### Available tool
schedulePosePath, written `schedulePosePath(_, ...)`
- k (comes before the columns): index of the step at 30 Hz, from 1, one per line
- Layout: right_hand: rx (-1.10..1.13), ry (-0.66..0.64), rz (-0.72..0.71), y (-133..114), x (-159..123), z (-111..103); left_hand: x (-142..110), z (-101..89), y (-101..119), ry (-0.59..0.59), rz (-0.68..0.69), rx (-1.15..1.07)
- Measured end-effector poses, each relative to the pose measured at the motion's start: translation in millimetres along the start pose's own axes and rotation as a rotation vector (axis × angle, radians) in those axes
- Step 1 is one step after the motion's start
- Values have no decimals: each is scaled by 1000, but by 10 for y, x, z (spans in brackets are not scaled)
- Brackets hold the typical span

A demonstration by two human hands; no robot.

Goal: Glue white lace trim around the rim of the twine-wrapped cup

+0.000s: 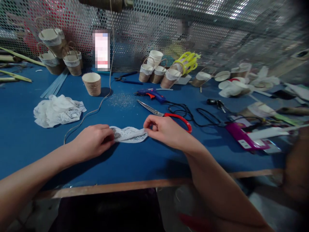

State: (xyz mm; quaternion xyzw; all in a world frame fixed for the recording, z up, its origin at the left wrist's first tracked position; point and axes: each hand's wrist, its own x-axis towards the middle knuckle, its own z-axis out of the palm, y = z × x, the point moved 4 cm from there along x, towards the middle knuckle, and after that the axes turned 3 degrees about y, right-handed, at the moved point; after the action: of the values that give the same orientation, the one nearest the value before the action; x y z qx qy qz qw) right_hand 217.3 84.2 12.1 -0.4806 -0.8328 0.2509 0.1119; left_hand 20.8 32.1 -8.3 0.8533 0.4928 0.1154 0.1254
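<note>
- Dim, cool light overall; darkest at bottom centre, below the bench (149,161).
- White glare streaks the perforated panel (142,35), upper right.
- Soft shadows under the hands (94,139).
- Bright screen (102,50), upper left of centre, pixelated.
- Right edge smeared, stretched; upper-right corner black.
- Centre fairly sharp.

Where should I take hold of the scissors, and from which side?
Best by the red handle, probably from the right: the scissors lie flat on the table, blades pointing away to the left. The right hand, pinching the white lace strip, partly hides the handle.
</note>
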Motion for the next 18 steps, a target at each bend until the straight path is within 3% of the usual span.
schedulePosePath(6, -44, -83, -81, 26, -16, 0, -1, -29, -39, -12, -35, -103)
schedulePosePath(10, 10, -18, -94, -39, 1, -34, 27, -98, -88, 49, -52, -148)
schedulePosePath(15, 222, 201, 33, -47, 51, -108, 49, -285, -179, 174, -129, -99)
schedulePosePath(18, 480, 105, 73, -56, 10, -99, -13, -432, -171, 213, -146, -191)
